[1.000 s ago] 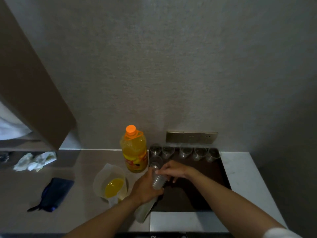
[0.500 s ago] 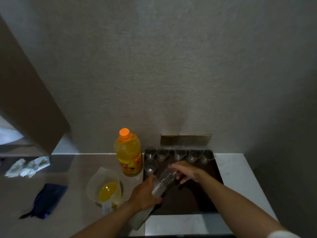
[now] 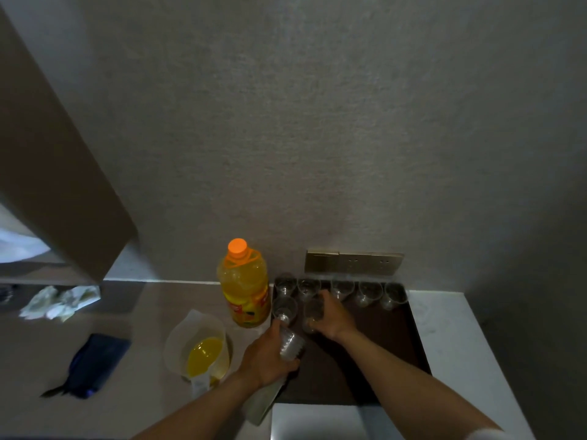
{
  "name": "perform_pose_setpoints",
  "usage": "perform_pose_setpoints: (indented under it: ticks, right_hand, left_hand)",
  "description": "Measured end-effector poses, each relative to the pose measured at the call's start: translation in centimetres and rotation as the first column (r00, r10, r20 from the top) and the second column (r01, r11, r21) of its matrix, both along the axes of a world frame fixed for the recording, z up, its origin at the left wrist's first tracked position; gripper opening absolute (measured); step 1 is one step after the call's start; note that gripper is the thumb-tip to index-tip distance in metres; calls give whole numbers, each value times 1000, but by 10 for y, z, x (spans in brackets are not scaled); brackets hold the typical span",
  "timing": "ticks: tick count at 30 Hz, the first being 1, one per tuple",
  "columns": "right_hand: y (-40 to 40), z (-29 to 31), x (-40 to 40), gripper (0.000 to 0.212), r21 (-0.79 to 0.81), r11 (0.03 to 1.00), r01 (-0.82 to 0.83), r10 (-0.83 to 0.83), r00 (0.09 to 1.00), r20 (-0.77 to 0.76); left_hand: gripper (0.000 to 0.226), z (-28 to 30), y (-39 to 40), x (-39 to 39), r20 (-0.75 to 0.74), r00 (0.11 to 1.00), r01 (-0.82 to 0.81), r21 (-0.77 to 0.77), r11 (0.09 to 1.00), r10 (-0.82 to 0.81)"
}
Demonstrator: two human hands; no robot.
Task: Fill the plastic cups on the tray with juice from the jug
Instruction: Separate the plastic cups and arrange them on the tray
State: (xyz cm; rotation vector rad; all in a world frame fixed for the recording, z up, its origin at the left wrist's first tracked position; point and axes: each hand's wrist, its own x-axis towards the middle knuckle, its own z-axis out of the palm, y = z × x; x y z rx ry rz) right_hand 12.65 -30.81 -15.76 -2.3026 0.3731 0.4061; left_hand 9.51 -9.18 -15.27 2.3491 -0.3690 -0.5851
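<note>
Textured grey wall, dark tray | left grip holds ribbed cup stack | right grip holds clear cup

Dim, murky indoor light, grey-brown cast. Wall evenly lit, darkening toward right edge and lower right corner. Brightest patches: white counter slab at right, pale strip at far left edge. Juice bottle glows saturated orange-yellow. Dark tray swallows detail; clear cups barely resolved. Soft focus, grainy; wide-angle bowing at edges.
</note>
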Motion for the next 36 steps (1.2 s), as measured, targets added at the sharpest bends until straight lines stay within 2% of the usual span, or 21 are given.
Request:
perform_pose_setpoints:
  ticks: [5, 10, 19, 27, 31, 33, 36]
  right_hand:
    - [15, -6, 4, 59, -39, 997, 62, -61, 998, 18]
    - [21, -9, 5, 68, -35, 996, 85, -83, 996, 39]
    - [23, -12, 4, 67, -66, 991, 117, -113, 992, 63]
    - [17, -3, 0, 74, -97, 988, 120, -114, 992, 60]
    - [15, 9, 2, 65, -101, 984, 145, -129, 980, 150]
    - [16, 16, 7, 51, -94, 986, 138, -118, 974, 192]
    - [19, 29, 12, 25, 49, 999, 22, -28, 992, 122]
  left_hand:
    - [85, -1, 3, 1, -3, 1000, -16, -31, 999, 16]
    - [83, -3, 5, 2, -4, 1000, -21, -44, 999, 21]
    - [80, 2, 5, 5, 22, 1000, -21, -43, 999, 22]
    - [79, 4, 6, 8, 21, 1000, -3, -36, 999, 4]
    - [82, 8, 4, 11, 45, 999, -5, -28, 1000, 6]
    - [87, 12, 3, 11, 62, 998, 8, -30, 1000, -6]
    - [83, 15, 3, 11, 77, 997, 16, -46, 999, -13]
